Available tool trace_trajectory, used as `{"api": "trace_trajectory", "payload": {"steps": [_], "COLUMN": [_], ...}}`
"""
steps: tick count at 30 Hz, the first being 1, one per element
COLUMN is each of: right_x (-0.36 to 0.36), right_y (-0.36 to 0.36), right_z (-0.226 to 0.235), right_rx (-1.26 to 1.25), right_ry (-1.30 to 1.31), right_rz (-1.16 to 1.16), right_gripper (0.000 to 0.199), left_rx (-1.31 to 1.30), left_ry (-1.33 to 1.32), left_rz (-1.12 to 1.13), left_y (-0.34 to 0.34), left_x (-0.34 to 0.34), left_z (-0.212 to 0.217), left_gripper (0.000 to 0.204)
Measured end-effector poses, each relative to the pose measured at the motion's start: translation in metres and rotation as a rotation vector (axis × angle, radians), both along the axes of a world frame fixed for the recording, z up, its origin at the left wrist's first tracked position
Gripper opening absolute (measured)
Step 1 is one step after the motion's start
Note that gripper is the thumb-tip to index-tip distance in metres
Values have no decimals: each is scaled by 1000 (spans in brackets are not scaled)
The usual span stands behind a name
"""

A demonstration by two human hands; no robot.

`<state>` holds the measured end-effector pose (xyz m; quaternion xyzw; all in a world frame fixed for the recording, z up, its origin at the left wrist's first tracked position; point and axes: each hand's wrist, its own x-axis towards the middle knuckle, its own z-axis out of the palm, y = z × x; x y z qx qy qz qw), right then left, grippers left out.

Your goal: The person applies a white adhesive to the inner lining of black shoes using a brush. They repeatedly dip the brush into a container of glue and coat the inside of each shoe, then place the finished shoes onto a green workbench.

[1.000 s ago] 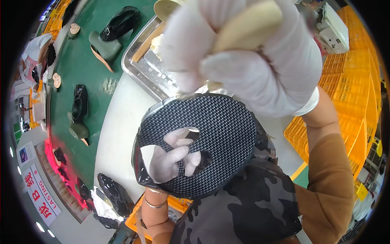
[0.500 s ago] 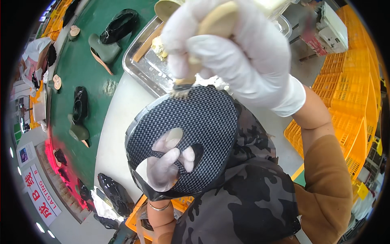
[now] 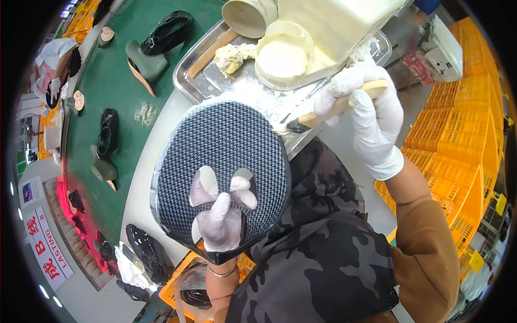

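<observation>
Gloved in white, my left hand point(image 3: 223, 223) grips a shoe upper point(image 3: 226, 134) from its lower edge, with fingers showing through the cut-out openings. Its dark woven-patterned side faces up, and a black edge runs along the bottom. My gloved right hand point(image 3: 371, 116) is closed around the pale wooden handle of a brush point(image 3: 318, 116). The whitish bristles are at the upper's right edge; whether they touch it I cannot tell. Behind the upper, a tub of white paste point(image 3: 284, 56) stands on a metal tray point(image 3: 188, 89).
On the tray lie a wooden stick point(image 3: 212, 52), a paste-covered lump point(image 3: 231, 59) and a tilted cup point(image 3: 247, 16). Glossy black shoes point(image 3: 168, 32) and green shoe lasts point(image 3: 148, 62) sit on a green surface at left. Orange crates point(image 3: 458, 124) are stacked at right. A co-worker point(image 3: 54, 64) is at far left.
My right hand has moved down and right with the brush, from the upper's top edge to its right side. The upper has shifted left and turned to face up more squarely.
</observation>
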<state>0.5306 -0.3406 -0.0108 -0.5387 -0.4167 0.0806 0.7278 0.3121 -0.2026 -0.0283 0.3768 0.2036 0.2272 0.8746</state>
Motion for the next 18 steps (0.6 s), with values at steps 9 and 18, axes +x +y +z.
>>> {"api": "trace_trajectory", "payload": {"steps": [9, 18], "right_x": [-2, -25], "right_y": [35, 12], "right_z": [26, 18], "right_rx": [99, -66], "right_ry": [-95, 103], "right_rz": [-134, -34], "right_gripper": [22, 19], "left_rx": [165, 762], "left_ry": [-82, -78], "left_rz": [109, 481], "left_y": [-16, -10], "left_x": [-4, 2], "left_z": [-6, -55], "left_gripper": [62, 46]}}
